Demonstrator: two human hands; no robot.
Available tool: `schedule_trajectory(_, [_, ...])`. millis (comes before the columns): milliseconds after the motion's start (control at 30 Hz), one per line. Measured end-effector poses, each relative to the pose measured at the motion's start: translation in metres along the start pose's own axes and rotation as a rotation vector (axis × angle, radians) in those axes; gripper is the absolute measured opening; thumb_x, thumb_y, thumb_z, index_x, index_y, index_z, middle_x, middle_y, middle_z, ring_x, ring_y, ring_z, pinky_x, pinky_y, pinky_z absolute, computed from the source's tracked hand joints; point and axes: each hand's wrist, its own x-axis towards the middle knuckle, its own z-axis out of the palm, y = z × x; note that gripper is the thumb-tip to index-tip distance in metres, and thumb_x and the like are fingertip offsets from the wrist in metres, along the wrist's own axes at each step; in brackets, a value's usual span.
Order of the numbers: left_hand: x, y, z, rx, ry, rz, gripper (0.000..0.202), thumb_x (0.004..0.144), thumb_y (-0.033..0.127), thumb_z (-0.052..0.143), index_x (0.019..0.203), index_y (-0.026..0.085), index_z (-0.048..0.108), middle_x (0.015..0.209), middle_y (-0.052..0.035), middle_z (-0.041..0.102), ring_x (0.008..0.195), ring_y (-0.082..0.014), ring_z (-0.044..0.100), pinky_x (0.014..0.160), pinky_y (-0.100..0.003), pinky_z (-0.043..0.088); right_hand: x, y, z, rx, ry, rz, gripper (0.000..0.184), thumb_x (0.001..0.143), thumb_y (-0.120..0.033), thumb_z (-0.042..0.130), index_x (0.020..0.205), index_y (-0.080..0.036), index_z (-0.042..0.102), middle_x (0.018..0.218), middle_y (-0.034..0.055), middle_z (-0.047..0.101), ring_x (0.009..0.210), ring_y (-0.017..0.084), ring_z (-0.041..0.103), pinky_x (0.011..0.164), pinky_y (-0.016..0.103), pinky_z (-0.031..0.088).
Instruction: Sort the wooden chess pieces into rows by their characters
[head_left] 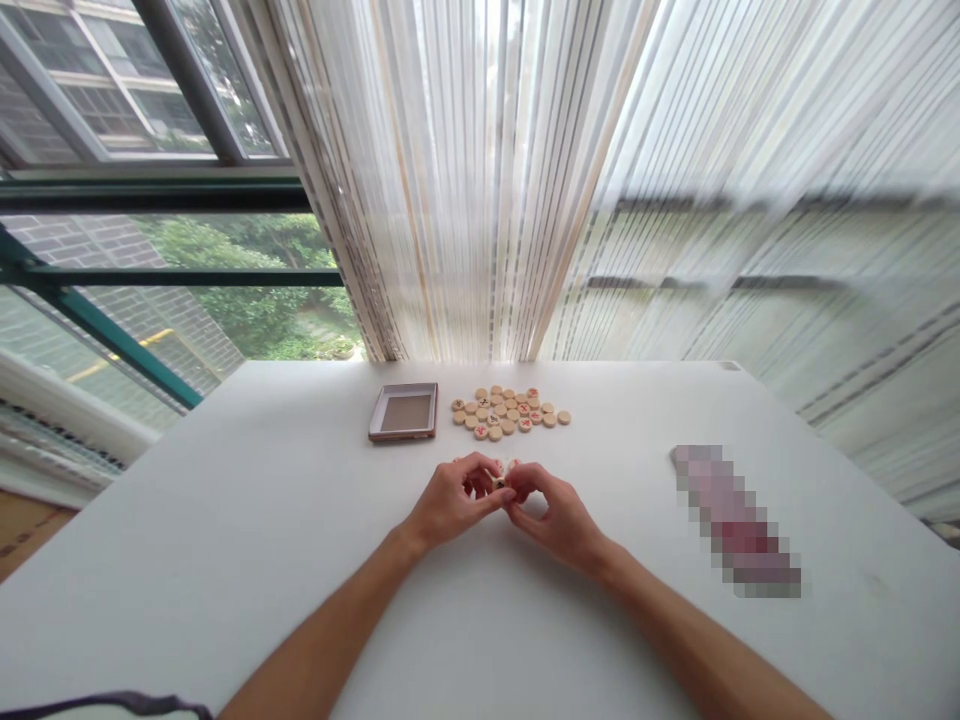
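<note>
My left hand and my right hand meet over the middle of the white table, fingers curled and pinched together. Between their fingertips sit a few small round wooden game pieces, partly hidden by the fingers. Beyond the hands lies a loose cluster of several round wooden discs with red and black marks, flat on the table. Left of that cluster rests a shallow brown box tray, empty and open side up.
A blurred-out flat object lies on the table to the right of my hands. Striped sheer curtains hang behind the table's far edge. A window with dark frames stands at the left.
</note>
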Motion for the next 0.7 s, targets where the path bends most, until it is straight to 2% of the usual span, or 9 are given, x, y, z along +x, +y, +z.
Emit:
schedule_trajectory(300, [-0.0006,0.0022,0.0012,-0.024,-0.009,-0.007,0.029,0.083,0.042,0.073,0.088,0.016,0.063,0.07,-0.0012,0.073,0.058,-0.0101,0.059,0.054,-0.021,0.04,-0.001,0.0015,0.0002,-0.04,-0.01,-0.013,0.012,0.09,-0.026,0.062,0.1,-0.025,0.055,0.081,0.0002,0.064,0.071,0.014,0.06,0.074,0.03,0.055])
schedule_trajectory(467, [-0.001,0.0027,0.0002,0.037,0.007,0.022,0.03,0.087,0.045,0.067,0.087,0.015,0.065,0.067,0.0001,0.069,0.054,-0.0085,0.053,0.051,-0.019,0.039,-0.0006,0.0011,-0.0001,-0.041,-0.01,-0.02,0.012,0.091,-0.029,0.062,0.099,-0.025,0.055,0.081,0.0,0.063,0.07,0.014,0.06,0.076,0.03,0.055])
schedule_trajectory(567, [-0.001,0.0036,-0.0003,0.08,0.012,0.041,0.03,0.089,0.046,0.063,0.086,0.016,0.066,0.067,0.0003,0.067,0.053,-0.0082,0.049,0.051,-0.02,0.039,0.0002,0.0,-0.0008,-0.044,-0.012,-0.003,0.013,0.09,-0.03,0.064,0.099,-0.025,0.055,0.081,0.0004,0.063,0.07,0.015,0.06,0.072,0.029,0.055])
schedule_trajectory(700, [-0.0006,0.0051,0.0002,0.119,0.009,0.074,0.027,0.092,0.042,0.06,0.088,0.017,0.066,0.072,-0.0006,0.069,0.056,-0.0091,0.052,0.054,-0.021,0.041,0.0013,-0.001,-0.0011,-0.026,-0.01,0.017,0.013,0.09,-0.03,0.064,0.099,-0.024,0.056,0.081,0.0004,0.064,0.07,0.014,0.06,0.068,0.028,0.054])
